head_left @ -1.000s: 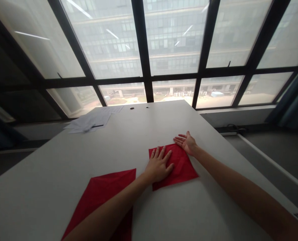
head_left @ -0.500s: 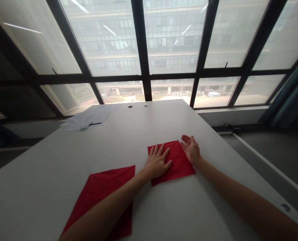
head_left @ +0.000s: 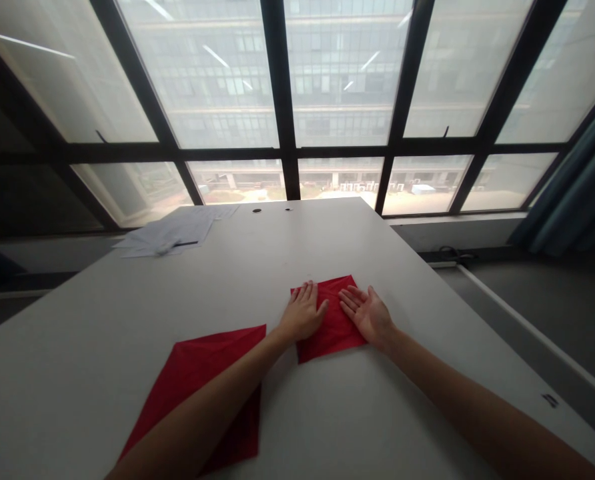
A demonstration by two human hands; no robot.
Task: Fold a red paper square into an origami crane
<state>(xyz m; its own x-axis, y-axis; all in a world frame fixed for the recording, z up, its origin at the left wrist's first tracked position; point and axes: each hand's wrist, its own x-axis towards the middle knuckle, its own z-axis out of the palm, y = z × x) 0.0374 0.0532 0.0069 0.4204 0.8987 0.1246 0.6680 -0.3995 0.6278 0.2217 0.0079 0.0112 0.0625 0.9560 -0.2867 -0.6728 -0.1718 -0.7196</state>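
Note:
A small folded red sheet [head_left: 330, 333], cloth-like and creased, lies on the white table in front of me. My left hand [head_left: 303, 312] presses flat on its left part, fingers stretched out and close together. Over the right part lies my right hand [head_left: 369, 316], palm turned up and fingers extended toward the left. It covers the right edge, so I cannot tell whether any of the sheet is under the fingers. A larger red sheet [head_left: 207, 363] rests nearer on the left, partly hidden under my left forearm.
White papers [head_left: 172, 230] with a dark pen [head_left: 186, 243] on them lie at the table's far left. Two round holes show near the far edge. A small dark object [head_left: 549, 400] sits by the right edge of the table [head_left: 442, 400]. Windows stand beyond.
My right hand has moved left from beside the small red sheet to over its right part, palm now up. My left hand's fingers have drawn together while staying on the sheet.

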